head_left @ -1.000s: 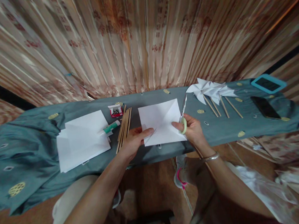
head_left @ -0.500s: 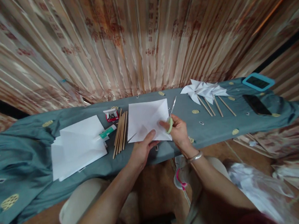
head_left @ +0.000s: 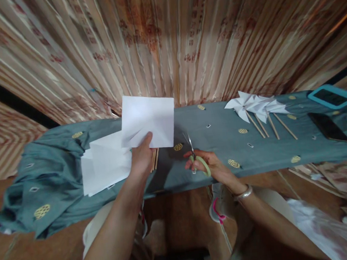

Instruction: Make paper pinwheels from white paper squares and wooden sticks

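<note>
A square sheet of white paper (head_left: 149, 118) is raised above the cloth, its near edge pinched in my left hand (head_left: 143, 155) with the thumb on top. Creases or slits run through its lower left part. My right hand (head_left: 208, 163) has its fingers in the pale green handles of a pair of scissors (head_left: 192, 148). Their blades point away from me, apart from the paper and slightly parted. Beneath my left hand, wooden sticks (head_left: 155, 159) show only in part. At the left lies a stack of white paper (head_left: 110, 168), partly behind my left hand.
Several white paper pinwheels (head_left: 256, 104) on sticks lie right of centre. Farther right are a black phone (head_left: 328, 126) and a blue-framed device (head_left: 332, 96). A green patterned cloth (head_left: 217, 142) covers the narrow table, with a curtain (head_left: 166, 45) hanging behind. A plastic bag (head_left: 324, 226) sits on the floor.
The paper has been lifted and carried left by my left hand, now over the sticks. My right hand with the scissors has come away from the paper. The view has shifted left.
</note>
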`<state>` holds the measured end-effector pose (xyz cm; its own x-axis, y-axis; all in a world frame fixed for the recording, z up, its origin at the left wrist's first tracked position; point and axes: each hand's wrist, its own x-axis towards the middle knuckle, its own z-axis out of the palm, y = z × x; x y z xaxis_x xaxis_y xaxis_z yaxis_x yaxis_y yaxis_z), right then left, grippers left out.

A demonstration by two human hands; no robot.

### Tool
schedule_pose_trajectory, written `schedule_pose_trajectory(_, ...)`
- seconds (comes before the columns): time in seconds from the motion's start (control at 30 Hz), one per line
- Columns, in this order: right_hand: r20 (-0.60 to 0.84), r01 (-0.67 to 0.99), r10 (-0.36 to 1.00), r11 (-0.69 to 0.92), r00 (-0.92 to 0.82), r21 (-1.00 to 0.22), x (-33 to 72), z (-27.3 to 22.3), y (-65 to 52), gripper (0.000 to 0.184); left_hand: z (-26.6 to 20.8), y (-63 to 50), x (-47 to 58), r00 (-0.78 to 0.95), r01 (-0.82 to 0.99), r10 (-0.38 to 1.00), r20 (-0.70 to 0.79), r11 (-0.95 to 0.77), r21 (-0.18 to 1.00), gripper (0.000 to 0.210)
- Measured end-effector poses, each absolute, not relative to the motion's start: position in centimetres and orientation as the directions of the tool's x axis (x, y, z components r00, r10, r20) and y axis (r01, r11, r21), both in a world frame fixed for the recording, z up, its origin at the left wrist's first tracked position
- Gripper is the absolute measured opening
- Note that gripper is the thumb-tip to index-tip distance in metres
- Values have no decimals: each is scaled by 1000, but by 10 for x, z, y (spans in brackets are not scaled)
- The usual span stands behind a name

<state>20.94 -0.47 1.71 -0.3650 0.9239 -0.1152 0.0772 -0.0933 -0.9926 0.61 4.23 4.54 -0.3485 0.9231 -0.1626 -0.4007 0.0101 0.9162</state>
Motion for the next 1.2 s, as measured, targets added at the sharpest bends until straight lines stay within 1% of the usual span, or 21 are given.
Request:
schedule_pose_trajectory(0.13, -179, 167, 848, -108, -499, -980, 208, 11, -13, 52, 51, 41, 5, -331, -436, 937, -111, -47, 899, 8)
schedule_pose_trajectory(0.3, -202, 121, 790, -161, -579, -979, 209, 12, -10, 56, 50, 39, 9, -263, -461, 956, -131, -5, 888, 12)
schedule_pose_trajectory(0.47, -183, 104, 798, -151, -575, -983, 210, 15, -8, 61, 49, 37, 13, -222, -453, 955, -197, 78, 888, 13)
schedule_pose_trajectory(0.57, -179, 93, 794, -154, -581, -984, 209, 14, -8, 59, 52, 34, 16, -221, -472, 956, -193, 69, 879, 14)
schedule_pose_trajectory(0.7, -189, 90, 790, -168, -584, -982, 209, 14, -8, 59, 53, 33, 20, -173, -513, 965, -196, 82, 854, 17)
schedule_pose_trajectory(0.97, -211, 78, 791, -204, -574, -976, 209, 15, -8, 63, 47, 34, 22, -176, -502, 962, -207, 93, 860, 21)
schedule_pose_trajectory(1.2, -177, 104, 802, -143, -571, -984, 209, 15, -7, 63, 48, 31, 21, -109, -482, 964, -241, 161, 861, 21)
